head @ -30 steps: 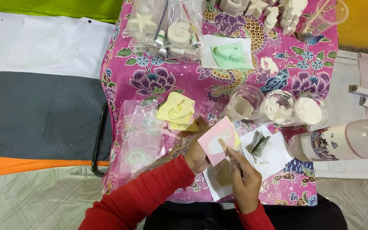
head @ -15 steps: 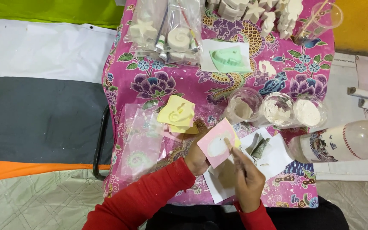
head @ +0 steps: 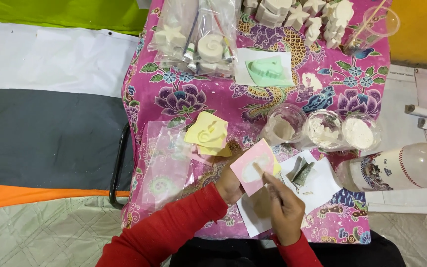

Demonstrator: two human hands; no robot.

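1. Currently, pink mould [head: 253, 170] was held tilted above the desk [head: 174, 99] edge, gripped underneath by the left hand [head: 229, 187].
2. Right hand [head: 283, 207] grasped a thin stick [head: 262, 173], its tip in the mould's white filling.
3. Step judged: working the filling; next needs a steady tip.
4. Powder cups [head: 322, 129] stood just beyond.

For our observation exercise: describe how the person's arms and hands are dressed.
Both arms wear long red sleeves reaching the wrists. The left hand and right hand are bare: no gloves, and no rings, watch or bracelets show from this view.
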